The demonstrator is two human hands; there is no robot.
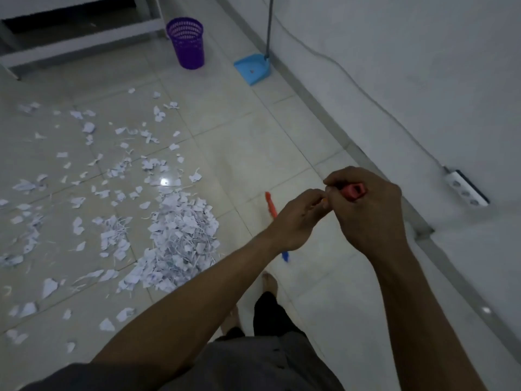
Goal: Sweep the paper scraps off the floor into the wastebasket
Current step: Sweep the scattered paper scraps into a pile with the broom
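Observation:
White paper scraps lie across the tiled floor on the left, with a dense pile (180,241) close in front of me. At the far end of the floor stands the purple mesh wastebasket (187,42). My right hand (369,204) is shut on the red end of a handle (353,191). My left hand (296,221) is curled with its fingertips pinched on the same handle by my right thumb. Behind my left wrist an orange and blue stick (271,206) slants down toward the floor. Whether it joins the red end is hidden.
A blue dustpan (252,67) with a long grey pole (269,24) leans on the right wall past the basket. A white power strip (466,187) and its cable run along that wall. A low frame (84,35) stands at top left. My bare feet (269,280) are below.

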